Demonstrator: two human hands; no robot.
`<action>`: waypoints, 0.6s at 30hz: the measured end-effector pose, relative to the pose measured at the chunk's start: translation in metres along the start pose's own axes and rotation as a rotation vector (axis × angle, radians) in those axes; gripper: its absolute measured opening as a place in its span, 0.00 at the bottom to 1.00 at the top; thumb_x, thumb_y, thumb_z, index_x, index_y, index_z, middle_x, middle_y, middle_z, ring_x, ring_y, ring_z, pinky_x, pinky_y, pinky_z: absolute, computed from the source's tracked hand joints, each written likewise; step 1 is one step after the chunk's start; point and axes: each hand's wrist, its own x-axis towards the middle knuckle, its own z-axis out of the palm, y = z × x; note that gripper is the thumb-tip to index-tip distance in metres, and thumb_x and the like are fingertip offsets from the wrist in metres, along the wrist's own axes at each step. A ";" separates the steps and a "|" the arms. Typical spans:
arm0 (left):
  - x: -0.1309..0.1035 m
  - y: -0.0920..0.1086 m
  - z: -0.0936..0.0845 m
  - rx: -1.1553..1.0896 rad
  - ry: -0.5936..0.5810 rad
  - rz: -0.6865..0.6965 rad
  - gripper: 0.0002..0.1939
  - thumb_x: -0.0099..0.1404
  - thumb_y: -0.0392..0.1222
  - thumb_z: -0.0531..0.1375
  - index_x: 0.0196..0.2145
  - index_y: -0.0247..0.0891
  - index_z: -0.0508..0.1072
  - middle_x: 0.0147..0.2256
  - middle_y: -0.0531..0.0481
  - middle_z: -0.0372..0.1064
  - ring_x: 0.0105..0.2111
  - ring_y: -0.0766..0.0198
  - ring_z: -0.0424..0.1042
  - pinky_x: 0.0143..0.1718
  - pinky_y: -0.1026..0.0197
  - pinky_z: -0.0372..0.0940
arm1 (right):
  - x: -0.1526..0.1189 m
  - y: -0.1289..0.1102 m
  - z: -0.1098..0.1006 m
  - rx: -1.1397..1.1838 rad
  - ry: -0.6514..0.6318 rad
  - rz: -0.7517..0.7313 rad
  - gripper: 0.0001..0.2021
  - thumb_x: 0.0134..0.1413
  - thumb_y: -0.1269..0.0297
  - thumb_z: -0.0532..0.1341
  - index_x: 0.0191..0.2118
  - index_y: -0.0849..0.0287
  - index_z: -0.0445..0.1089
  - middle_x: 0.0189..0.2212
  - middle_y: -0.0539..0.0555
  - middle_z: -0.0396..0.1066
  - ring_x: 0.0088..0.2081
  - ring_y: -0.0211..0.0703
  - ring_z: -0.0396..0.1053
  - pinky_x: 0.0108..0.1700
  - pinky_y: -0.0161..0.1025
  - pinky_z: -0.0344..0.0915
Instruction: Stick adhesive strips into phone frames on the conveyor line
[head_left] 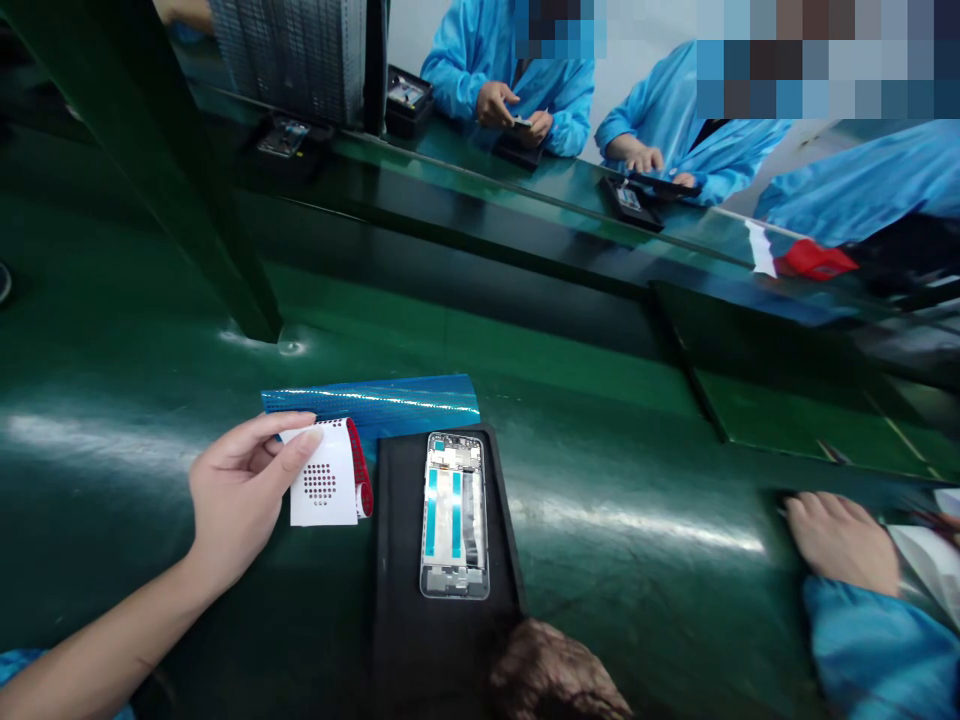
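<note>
1. your right hand is out of the picture, so you cannot tell whether it is spread or closed, or what it touches.
2. a dark brown blurred mass point(559, 675) at the bottom edge covers the near end of the black tray point(397, 610); what it is cannot be made out.
3. the hand at the right point(840, 540), in a blue sleeve, belongs to a co-worker; it lies flat on the green table point(637, 480), and the white thing beside it is cut off by the frame.
4. your left hand point(240, 490) is half closed, thumb and forefinger pinching the top edge of a white liner sheet point(324, 490). the sheet has a patch of small dots and a red strip point(362, 470) curling along its right edge.
5. the sheet hangs just left of the tray, near it; whether they touch is unclear.
6. a phone frame point(454, 515) lies flat in the tray, lengthwise away from you, with 2 light blue strips inside it.
7. a shiny blue film point(390, 400) lies on the table just behind the sheet and tray.
8. across the belt, 2 more people in blue coats handle small dark parts, too small to identify.
</note>
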 end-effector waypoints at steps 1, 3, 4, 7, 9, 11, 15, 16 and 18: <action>0.000 0.000 0.000 0.000 0.003 -0.007 0.09 0.54 0.43 0.72 0.35 0.48 0.82 0.27 0.57 0.75 0.22 0.73 0.70 0.22 0.74 0.69 | 0.000 0.000 0.000 -0.002 -0.003 -0.002 0.14 0.64 0.79 0.50 0.33 0.70 0.73 0.33 0.64 0.67 0.41 0.59 0.66 0.46 0.48 0.63; -0.001 0.000 0.000 -0.004 0.004 -0.020 0.09 0.54 0.43 0.72 0.35 0.48 0.82 0.27 0.57 0.75 0.22 0.73 0.71 0.22 0.74 0.69 | 0.000 -0.001 0.000 -0.005 -0.006 -0.001 0.14 0.64 0.80 0.50 0.34 0.71 0.72 0.33 0.63 0.67 0.42 0.59 0.65 0.46 0.48 0.63; -0.001 0.001 0.000 -0.008 0.002 -0.024 0.09 0.54 0.43 0.72 0.35 0.48 0.82 0.27 0.57 0.75 0.22 0.72 0.71 0.22 0.74 0.69 | 0.000 -0.001 0.000 -0.006 -0.008 0.001 0.14 0.64 0.79 0.50 0.33 0.70 0.72 0.33 0.63 0.66 0.42 0.59 0.65 0.47 0.48 0.63; 0.000 0.001 0.002 -0.007 0.005 -0.019 0.09 0.53 0.42 0.72 0.35 0.47 0.82 0.25 0.57 0.74 0.21 0.72 0.70 0.21 0.73 0.69 | 0.000 -0.001 0.000 -0.009 -0.011 0.004 0.14 0.64 0.79 0.50 0.33 0.70 0.72 0.33 0.63 0.66 0.41 0.59 0.65 0.46 0.48 0.63; 0.000 0.002 0.002 -0.001 0.008 -0.004 0.09 0.54 0.42 0.72 0.34 0.47 0.82 0.24 0.57 0.74 0.21 0.72 0.70 0.20 0.73 0.69 | 0.000 -0.001 0.001 -0.009 -0.010 0.006 0.14 0.64 0.79 0.50 0.32 0.70 0.71 0.32 0.63 0.66 0.41 0.59 0.65 0.46 0.47 0.63; 0.001 0.002 0.002 -0.008 0.002 0.009 0.08 0.54 0.42 0.71 0.34 0.48 0.82 0.25 0.57 0.75 0.21 0.72 0.71 0.20 0.73 0.69 | 0.000 0.000 0.001 -0.010 -0.008 0.004 0.14 0.63 0.79 0.50 0.32 0.70 0.72 0.32 0.63 0.67 0.41 0.59 0.66 0.46 0.47 0.64; 0.001 0.001 0.001 -0.029 -0.016 -0.009 0.08 0.56 0.41 0.71 0.35 0.49 0.82 0.26 0.58 0.76 0.22 0.71 0.73 0.21 0.73 0.70 | 0.000 0.001 0.002 -0.008 -0.004 0.002 0.15 0.63 0.79 0.49 0.33 0.70 0.72 0.33 0.63 0.67 0.41 0.58 0.66 0.46 0.47 0.64; 0.000 0.000 0.000 -0.031 -0.019 -0.017 0.08 0.56 0.41 0.71 0.36 0.49 0.82 0.26 0.58 0.76 0.22 0.71 0.73 0.21 0.73 0.70 | 0.000 0.001 0.002 -0.008 -0.003 0.002 0.15 0.64 0.78 0.49 0.33 0.70 0.72 0.33 0.63 0.68 0.41 0.58 0.66 0.45 0.47 0.64; 0.000 0.000 0.000 -0.037 -0.023 -0.017 0.09 0.56 0.41 0.71 0.36 0.49 0.82 0.26 0.58 0.76 0.22 0.71 0.73 0.22 0.73 0.70 | 0.000 0.001 0.003 -0.007 -0.002 0.006 0.16 0.64 0.78 0.48 0.32 0.69 0.72 0.33 0.63 0.68 0.41 0.58 0.66 0.45 0.47 0.64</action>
